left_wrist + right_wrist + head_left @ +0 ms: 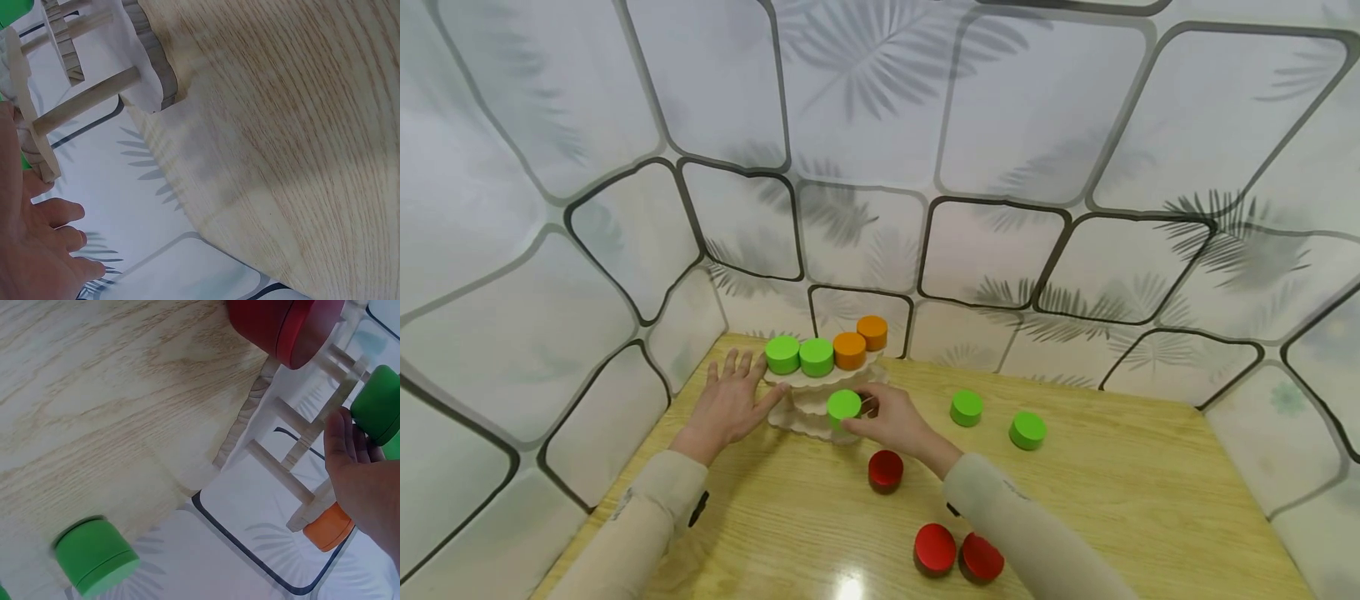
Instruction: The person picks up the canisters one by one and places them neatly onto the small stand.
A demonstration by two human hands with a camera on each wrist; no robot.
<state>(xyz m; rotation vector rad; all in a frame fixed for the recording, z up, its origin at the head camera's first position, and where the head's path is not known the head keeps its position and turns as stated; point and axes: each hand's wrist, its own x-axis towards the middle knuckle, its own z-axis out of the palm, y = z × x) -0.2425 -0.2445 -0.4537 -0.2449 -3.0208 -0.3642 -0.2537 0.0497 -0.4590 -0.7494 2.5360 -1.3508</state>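
A white two-tier scalloped stand (820, 421) sits at the table's far left. Its top tier carries two green cylinders (799, 355) and two orange cylinders (861, 342). My right hand (859, 414) holds a third green cylinder (844, 406) at the front of the lower tier, fingers wrapped behind it. The right wrist view shows that green cylinder (378, 403) against my fingers (340, 440), beside the stand's wooden posts (281, 469). My left hand (735, 393) lies flat and spread on the table, its thumb touching the stand's left edge. In the left wrist view the fingers (59, 215) lie by the stand (81, 103).
Two loose green cylinders (966, 407) (1027, 430) stand right of the stand. A red cylinder (886, 469) lies below my right wrist, and two more red ones (935, 548) (982, 557) sit near the front edge. Patterned white walls (880, 167) enclose the wooden table (1150, 500).
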